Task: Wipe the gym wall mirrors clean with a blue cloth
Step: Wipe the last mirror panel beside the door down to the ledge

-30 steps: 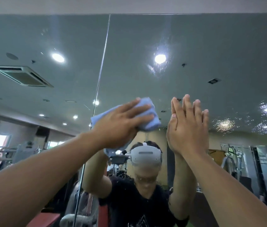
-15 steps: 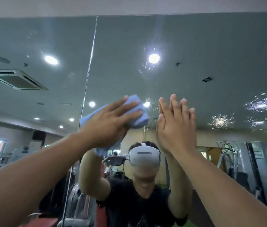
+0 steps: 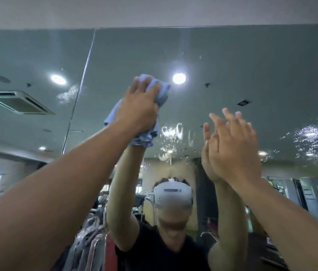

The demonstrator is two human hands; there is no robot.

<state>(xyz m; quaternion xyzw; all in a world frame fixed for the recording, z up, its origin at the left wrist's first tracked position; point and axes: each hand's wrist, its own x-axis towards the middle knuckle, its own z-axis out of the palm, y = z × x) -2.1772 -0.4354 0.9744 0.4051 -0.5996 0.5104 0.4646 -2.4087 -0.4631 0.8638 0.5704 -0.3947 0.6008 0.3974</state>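
Note:
The wall mirror (image 3: 232,61) fills the view, and its top edge runs just below a pale wall strip. My left hand (image 3: 136,110) is raised high and holds a bunched blue cloth (image 3: 161,91) against the glass; the cloth sticks out above, right of and below the hand. My right hand (image 3: 232,147) rests flat on the glass lower to the right, fingers straight and spread. Wet streaks and droplets (image 3: 173,137) lie on the glass between the two hands.
A vertical seam (image 3: 82,90) between mirror panels runs left of the cloth. More droplet patches (image 3: 310,133) speckle the glass at the right, and a small patch (image 3: 67,94) sits by the seam. The glass reflects me, ceiling lights and gym machines.
My left hand has swept the cloth up the glass and bunched it. My right hand stays flat on the mirror. The view has tilted so more wall shows above.

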